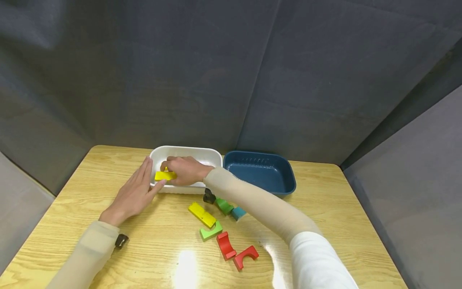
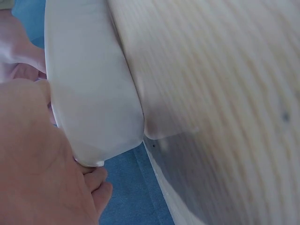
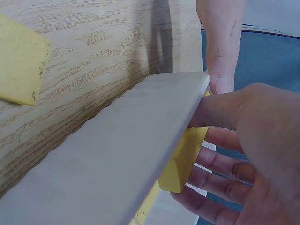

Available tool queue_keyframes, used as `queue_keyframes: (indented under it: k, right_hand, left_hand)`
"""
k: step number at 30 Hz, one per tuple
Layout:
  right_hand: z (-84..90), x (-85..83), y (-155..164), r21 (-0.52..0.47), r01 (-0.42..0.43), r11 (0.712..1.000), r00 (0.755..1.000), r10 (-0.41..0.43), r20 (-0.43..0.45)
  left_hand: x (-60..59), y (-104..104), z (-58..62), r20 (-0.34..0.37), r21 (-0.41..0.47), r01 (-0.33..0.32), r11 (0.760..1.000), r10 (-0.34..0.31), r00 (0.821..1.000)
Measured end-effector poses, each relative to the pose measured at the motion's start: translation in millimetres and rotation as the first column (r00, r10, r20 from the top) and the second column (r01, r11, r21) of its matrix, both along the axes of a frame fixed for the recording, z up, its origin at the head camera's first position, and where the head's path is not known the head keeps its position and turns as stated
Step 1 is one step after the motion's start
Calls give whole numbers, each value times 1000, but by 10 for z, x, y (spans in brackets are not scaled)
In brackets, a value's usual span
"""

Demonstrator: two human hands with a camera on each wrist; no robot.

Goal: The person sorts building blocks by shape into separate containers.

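Right hand (image 1: 185, 170) grips a yellow oblong block (image 1: 163, 176) inside the white plastic tray (image 1: 187, 151), straight-fingered left hand (image 1: 132, 196) at its left edge, wood-grain table (image 1: 155, 253) in front, dark grey cloth (image 1: 180, 80) behind.

Two trays: one white tray (image 1: 187, 151), one navy tray (image 1: 260, 174). On the table (image 1: 325, 224), two red arch blocks (image 1: 225, 245), one light green arch block (image 1: 212, 234), one darker green block (image 1: 224, 206), one blue block (image 1: 238, 213). At least two yellow blocks (image 1: 163, 176), their exact number unclear.
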State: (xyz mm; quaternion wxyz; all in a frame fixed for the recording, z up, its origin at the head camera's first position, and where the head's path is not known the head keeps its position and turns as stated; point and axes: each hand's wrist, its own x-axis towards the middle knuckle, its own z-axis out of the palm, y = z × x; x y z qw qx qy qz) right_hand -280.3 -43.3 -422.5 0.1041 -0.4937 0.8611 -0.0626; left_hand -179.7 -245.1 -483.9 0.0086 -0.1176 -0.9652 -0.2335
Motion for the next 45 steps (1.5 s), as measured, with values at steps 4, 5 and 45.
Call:
queue_keyframes:
  k: [4, 5, 45]
  right_hand:
    - [-8, -15, -9, -1, 11, 1000, 1000, -11, -2]
    - [-9, -19, -11, -2, 15, 1000, 1000, -15, -5]
    - [315, 450, 501, -175, 72, 982, 992, -88, -85]
  left_hand:
    - [-7, -4, 3, 1, -2, 4, 1000, -4, 1000]
    - [-10, -6, 2, 0, -1, 4, 1000, -4, 1000]
    - [-22, -120, -26, 9, -20, -13, 1000, 13, 1000]
